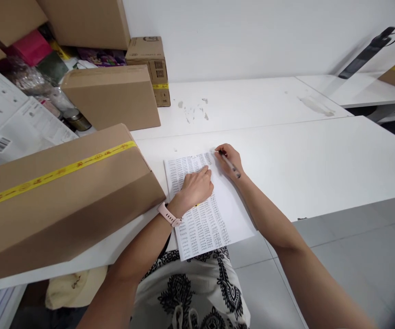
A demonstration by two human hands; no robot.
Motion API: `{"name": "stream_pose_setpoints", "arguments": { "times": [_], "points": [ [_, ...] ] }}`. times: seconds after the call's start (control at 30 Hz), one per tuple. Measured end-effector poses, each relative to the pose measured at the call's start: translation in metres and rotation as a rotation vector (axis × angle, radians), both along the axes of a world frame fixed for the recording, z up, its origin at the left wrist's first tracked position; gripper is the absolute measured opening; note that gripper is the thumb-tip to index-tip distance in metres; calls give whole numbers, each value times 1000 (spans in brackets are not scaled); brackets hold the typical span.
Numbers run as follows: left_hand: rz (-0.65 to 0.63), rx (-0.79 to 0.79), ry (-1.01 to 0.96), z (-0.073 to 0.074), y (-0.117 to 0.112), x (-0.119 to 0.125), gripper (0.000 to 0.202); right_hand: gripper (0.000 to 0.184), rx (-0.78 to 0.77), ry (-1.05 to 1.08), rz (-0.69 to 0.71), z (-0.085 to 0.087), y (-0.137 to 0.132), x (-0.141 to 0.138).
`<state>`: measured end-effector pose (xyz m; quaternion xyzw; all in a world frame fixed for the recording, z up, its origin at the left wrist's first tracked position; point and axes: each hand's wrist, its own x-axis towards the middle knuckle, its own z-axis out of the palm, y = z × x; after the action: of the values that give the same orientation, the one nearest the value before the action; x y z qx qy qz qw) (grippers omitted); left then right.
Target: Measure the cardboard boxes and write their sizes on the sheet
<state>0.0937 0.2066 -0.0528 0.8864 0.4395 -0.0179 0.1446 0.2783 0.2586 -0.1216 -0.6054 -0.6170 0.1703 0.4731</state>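
On the white table [286, 151], the left hand [195, 187] lay flat, holding nothing, on the list [231, 214], and the right hand [228, 157] pinched a pen [230, 165] by its top rows at one o'clock.

white sheet [231, 214] | brown box [63, 214] | yellow tape [56, 173] | pink watch [170, 215] | white table [320, 160]

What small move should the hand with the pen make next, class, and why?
Probably bring the pen tip slightly left, to the line that the left hand points at. The right hand grips the pen over the printed sheet, beside its top columns; the left hand rests on the list, fingers toward them.
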Motion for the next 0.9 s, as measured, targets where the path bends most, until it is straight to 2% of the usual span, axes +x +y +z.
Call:
{"name": "stream_pose_setpoints", "arguments": {
  "times": [0.17, 0.37, 0.47, 0.53, 0.57, 0.63, 0.73, 0.77, 0.8, 0.83, 0.9],
  "points": [
    [16, -21, -20, -1, 0, -2, 43, 35, 22, -317, 47, -10, 3, 6],
    [132, -20, -191, -4, 3, -6, 53, 45, 37, -377, 26, -15, 5, 4],
    [189, -24, -323, 5, -2, -10, 57, 39, 91, -314, -27, -5, 4, 1],
    [209, -69, -418, 15, -11, -18, 57, 31, 152, -219, -85, 14, -6, -4],
    [229, -103, -488, 20, -18, -23, 58, 27, 163, -152, -89, 27, -16, -8],
    [287, -194, -707, 29, -37, -37, 61, 26, 115, -10, 13, 56, -48, -21],
    [343, -378, -1076, 34, -74, -62, 73, 33, -114, 77, 540, 90, -120, -48],
    [350, -438, -1152, 33, -89, -70, 76, 35, -155, 85, 679, 95, -146, -59],
    [356, -495, -1200, 31, -103, -77, 78, 41, -189, 88, 761, 96, -172, -70],
    [363, -546, -1226, 28, -118, -83, 78, 54, -205, 77, 802, 93, -196, -81],
    [394, -615, -1247, 19, -147, -93, 76, 77, -256, 51, 761, 80, -237, -104]
  ]
}}
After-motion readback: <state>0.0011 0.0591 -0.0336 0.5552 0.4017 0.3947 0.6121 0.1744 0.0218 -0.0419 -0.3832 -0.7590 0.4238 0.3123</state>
